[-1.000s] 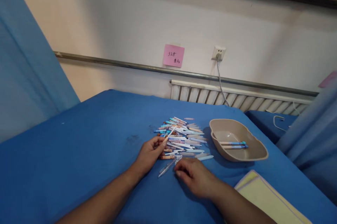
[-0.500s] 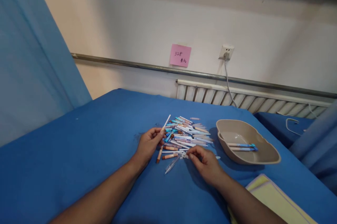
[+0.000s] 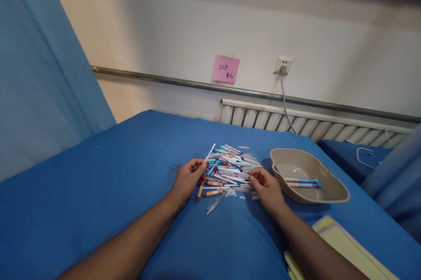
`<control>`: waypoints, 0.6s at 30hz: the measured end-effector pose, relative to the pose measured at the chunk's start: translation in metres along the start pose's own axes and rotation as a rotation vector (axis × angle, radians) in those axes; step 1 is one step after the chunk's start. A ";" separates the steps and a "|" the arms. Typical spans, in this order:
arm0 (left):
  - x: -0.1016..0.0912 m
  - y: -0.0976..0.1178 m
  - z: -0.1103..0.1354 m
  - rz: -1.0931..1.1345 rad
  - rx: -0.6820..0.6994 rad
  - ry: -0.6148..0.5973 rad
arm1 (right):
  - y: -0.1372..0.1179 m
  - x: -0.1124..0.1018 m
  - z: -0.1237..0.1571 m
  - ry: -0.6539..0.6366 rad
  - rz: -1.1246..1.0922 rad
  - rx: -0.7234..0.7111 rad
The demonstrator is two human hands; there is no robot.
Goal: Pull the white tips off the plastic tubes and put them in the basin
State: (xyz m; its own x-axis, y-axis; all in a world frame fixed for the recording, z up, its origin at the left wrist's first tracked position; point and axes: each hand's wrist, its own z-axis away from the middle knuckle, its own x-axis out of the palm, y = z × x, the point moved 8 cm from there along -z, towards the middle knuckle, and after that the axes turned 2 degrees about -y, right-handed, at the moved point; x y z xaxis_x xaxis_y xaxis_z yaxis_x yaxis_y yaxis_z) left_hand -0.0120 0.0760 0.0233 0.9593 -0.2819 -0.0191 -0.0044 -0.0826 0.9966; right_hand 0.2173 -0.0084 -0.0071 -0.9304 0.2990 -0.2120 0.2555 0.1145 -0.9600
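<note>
A heap of small pens and pen parts (image 3: 230,168), blue, orange and white, lies on the blue cloth (image 3: 131,183). My left hand (image 3: 187,179) rests at the heap's left edge, fingers closed on a thin white stick (image 3: 209,154) that points up and away. My right hand (image 3: 266,186) sits at the heap's right edge, fingertips pinched among the pens; what they hold is hidden. A clear tube (image 3: 214,203) and tiny white bits (image 3: 235,193) lie between my hands. The beige tray (image 3: 329,192) to the right holds two blue-capped pens (image 3: 302,182).
A yellow-edged pad (image 3: 348,249) lies at the front right. Behind the table run a radiator (image 3: 312,124), a metal rail, a wall socket with a cable (image 3: 283,66) and a pink note (image 3: 226,69). Blue curtains hang at left (image 3: 39,74) and right.
My right hand moved from the front of the heap up to its right edge, nearer the tray. My left hand raised the white stick, then kept still. The view shifted slightly.
</note>
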 end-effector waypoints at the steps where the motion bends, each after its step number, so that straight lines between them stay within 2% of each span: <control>1: 0.000 0.000 0.000 0.000 0.002 0.001 | -0.002 0.001 0.001 -0.006 0.034 -0.018; 5: 0.003 -0.001 0.001 0.013 -0.006 -0.017 | -0.026 0.012 0.013 -0.060 0.295 -0.211; 9: 0.005 -0.003 0.002 0.046 -0.008 -0.047 | -0.060 0.052 0.033 -0.240 0.555 -0.455; 13: 0.009 -0.006 0.002 0.093 -0.040 -0.135 | -0.072 0.100 0.039 -0.442 0.876 -0.494; 15: 0.011 -0.007 0.002 0.109 -0.054 -0.163 | -0.073 0.118 0.034 -0.507 1.039 -0.486; 18: 0.011 -0.005 0.003 0.148 -0.065 -0.175 | -0.077 0.137 0.025 -0.573 1.164 -0.521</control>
State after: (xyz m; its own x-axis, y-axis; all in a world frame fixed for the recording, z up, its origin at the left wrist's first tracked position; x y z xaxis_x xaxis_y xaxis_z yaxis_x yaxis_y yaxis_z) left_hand -0.0024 0.0704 0.0174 0.8861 -0.4479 0.1192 -0.1174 0.0318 0.9926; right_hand 0.0638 0.0002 0.0330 -0.0639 0.0549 -0.9964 0.8954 0.4440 -0.0330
